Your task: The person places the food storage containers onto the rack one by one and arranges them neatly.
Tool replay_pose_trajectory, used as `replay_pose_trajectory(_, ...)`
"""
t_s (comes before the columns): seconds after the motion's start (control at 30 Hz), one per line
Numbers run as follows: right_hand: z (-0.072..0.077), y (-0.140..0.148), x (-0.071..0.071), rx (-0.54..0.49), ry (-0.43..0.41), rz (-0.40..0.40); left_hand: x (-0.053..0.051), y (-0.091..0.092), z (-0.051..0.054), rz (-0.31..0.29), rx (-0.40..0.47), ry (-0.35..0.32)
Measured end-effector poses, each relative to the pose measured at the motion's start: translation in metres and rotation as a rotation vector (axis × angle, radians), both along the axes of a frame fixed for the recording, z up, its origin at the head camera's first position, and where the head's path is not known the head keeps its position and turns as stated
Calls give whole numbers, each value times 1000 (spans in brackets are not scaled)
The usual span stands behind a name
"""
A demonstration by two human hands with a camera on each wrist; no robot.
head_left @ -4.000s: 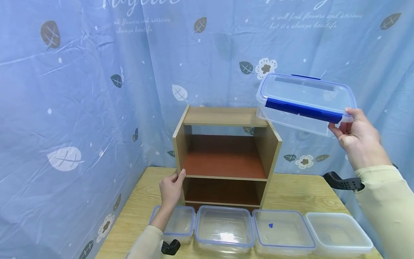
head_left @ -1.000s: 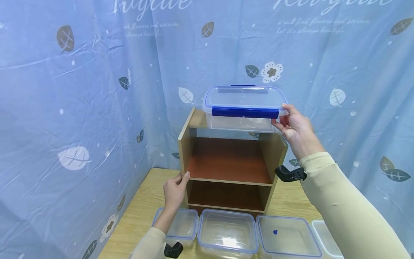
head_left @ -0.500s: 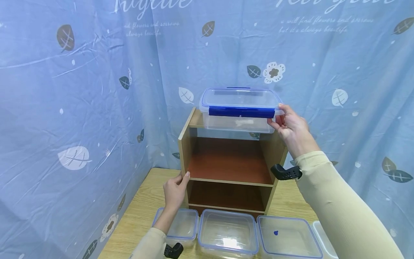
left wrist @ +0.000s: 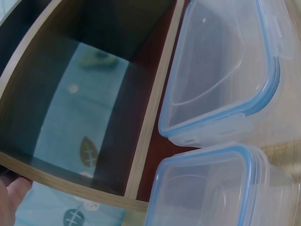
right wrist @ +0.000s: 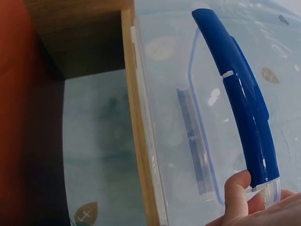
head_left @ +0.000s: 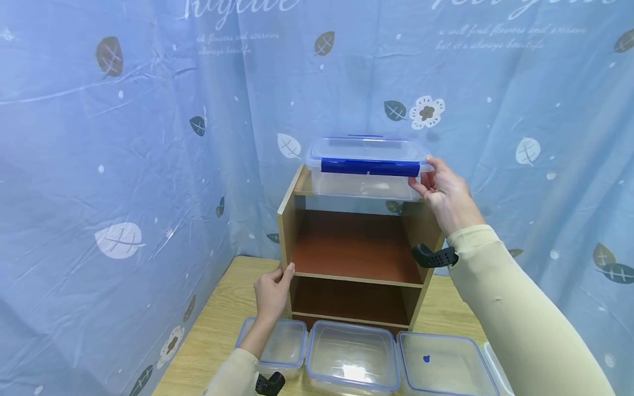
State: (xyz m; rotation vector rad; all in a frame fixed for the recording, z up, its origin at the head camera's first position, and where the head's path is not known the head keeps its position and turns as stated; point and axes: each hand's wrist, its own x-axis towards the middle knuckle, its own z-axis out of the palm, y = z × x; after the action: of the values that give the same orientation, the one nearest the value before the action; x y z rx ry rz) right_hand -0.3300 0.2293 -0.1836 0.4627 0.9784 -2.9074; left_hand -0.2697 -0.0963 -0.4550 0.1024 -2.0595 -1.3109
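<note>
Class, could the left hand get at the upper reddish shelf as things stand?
Probably yes: the left hand pinches the cabinet side right beside the upper shelf, whose front is open.

From in front, the head camera is facing the wooden shelf (head_left: 356, 247) and angling down; nearer, the left-wrist camera is viewing its lower front, the right-wrist its top, both overlapping the head view.

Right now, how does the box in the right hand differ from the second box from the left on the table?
The raised box has a dark blue clasp; the second box has clear clasps. The raised box is at the top of the shelf, pinched at a corner by the right hand; the second box stands on the table, untouched. Both are transparent with blue-rimmed lids.
</note>
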Motion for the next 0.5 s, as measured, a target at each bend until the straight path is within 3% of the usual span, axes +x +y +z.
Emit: replay_pose_trajectory(0.5, 1, -1, -14, -2, -17, -22, 1, 3, 2, 14, 5, -27)
